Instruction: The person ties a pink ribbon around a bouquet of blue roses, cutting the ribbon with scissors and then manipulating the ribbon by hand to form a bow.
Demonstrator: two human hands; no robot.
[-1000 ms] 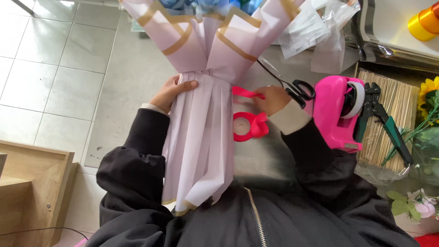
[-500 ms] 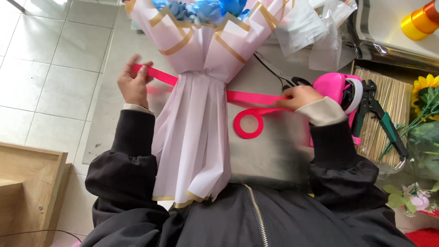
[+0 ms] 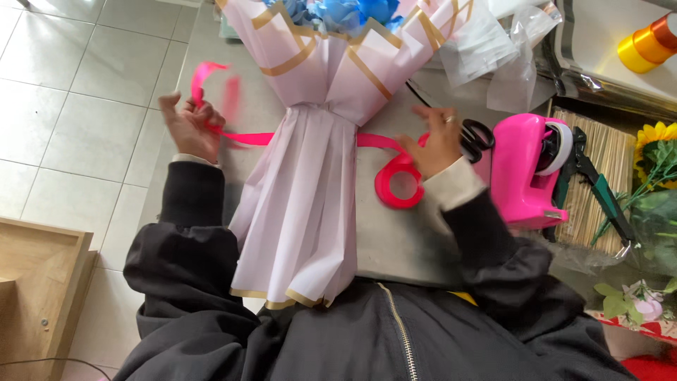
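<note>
head view, looking down: the left hand pinches the free end of a pink ribbon that runs behind the pale pink bouquet wrap's gathered waist to the right hand, fingers spread over the ribbon spool; slack could let it slip off the waist.
</note>
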